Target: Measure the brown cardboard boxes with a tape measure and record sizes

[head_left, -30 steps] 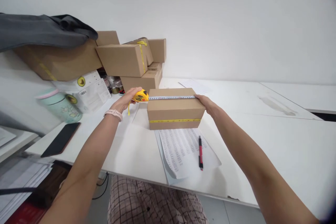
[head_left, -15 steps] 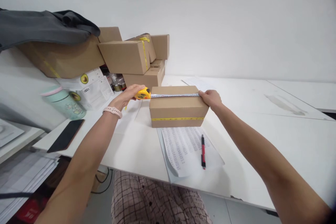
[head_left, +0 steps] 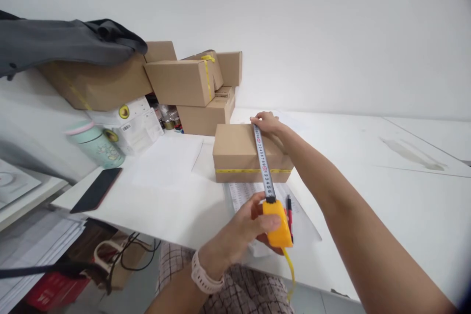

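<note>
A yellow tape measure (head_left: 277, 225) is in my left hand (head_left: 245, 228), its case gripped between thumb and fingers in front of the table edge side of the box. The metal blade (head_left: 262, 162) runs from the case up and across the top of a brown cardboard box (head_left: 235, 142). At the box's far edge, my right hand (head_left: 267, 122) is closed on the blade's end; its fingertips are partly hidden. A yellow strap hangs from the case. Beneath and before the box lie printed sheets (head_left: 243, 191) and a red and black pen (head_left: 289, 211), partly covered by the tape measure.
Stacked cardboard boxes (head_left: 180, 83) stand at the back left, beside a white avocado-print carton (head_left: 138, 127). A mint tumbler (head_left: 97, 147) and a dark phone (head_left: 96, 190) are at the left. Blank paper (head_left: 165, 157) lies left of the box.
The tape has turned from lying along the box's length to crossing its width. My left hand came toward me and right with the case; my right hand moved to the far edge.
</note>
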Demonstrator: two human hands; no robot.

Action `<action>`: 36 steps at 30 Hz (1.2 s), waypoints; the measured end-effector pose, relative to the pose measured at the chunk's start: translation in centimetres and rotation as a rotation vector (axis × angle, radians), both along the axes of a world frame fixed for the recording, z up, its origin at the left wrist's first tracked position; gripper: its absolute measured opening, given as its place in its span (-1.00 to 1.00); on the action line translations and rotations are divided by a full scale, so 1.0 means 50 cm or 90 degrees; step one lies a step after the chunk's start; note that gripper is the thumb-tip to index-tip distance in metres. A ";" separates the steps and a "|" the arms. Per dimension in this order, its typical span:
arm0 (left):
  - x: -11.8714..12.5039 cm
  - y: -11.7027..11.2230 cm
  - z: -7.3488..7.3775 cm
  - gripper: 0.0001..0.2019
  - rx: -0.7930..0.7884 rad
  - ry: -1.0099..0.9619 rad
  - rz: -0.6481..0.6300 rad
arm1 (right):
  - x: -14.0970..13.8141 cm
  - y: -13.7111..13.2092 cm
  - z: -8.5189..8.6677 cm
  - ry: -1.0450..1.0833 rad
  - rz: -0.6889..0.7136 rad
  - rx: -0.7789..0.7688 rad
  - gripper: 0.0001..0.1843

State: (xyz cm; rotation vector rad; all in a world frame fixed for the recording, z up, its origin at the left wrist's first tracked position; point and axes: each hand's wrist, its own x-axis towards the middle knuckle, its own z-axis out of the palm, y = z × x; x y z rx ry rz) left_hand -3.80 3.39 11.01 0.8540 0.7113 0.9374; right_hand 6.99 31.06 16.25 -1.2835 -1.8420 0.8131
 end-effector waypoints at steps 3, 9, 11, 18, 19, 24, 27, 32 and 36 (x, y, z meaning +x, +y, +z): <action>-0.006 0.020 0.015 -0.46 0.020 -0.013 0.017 | -0.011 0.021 0.004 -0.041 -0.051 -0.035 -0.60; -0.004 0.018 0.031 -0.49 0.011 -0.030 0.020 | -0.006 0.010 -0.005 0.018 -0.008 -0.069 -0.66; 0.005 0.016 0.031 -0.51 0.008 -0.022 0.029 | 0.007 -0.018 -0.011 0.052 0.021 -0.051 -0.68; 0.007 0.032 0.024 -0.56 0.013 0.003 0.044 | 0.048 -0.112 -0.020 0.126 0.070 -0.056 -0.57; -0.002 0.028 0.024 -0.56 0.017 0.015 0.039 | 0.052 -0.106 -0.012 0.130 0.065 -0.065 -0.55; -0.088 -0.005 0.012 -0.48 0.102 0.086 0.124 | 0.109 -0.038 0.025 0.143 -0.076 -0.065 -0.55; -0.148 -0.001 -0.015 -0.43 0.174 0.177 0.249 | 0.168 -0.048 0.000 0.141 -0.150 -0.099 -0.49; -0.202 0.060 -0.041 -0.46 0.184 0.267 0.354 | 0.228 -0.144 -0.062 0.131 0.017 -0.222 -0.27; -0.220 0.105 -0.001 -0.47 0.188 0.253 0.321 | 0.221 -0.175 -0.021 0.045 0.101 -0.156 -0.20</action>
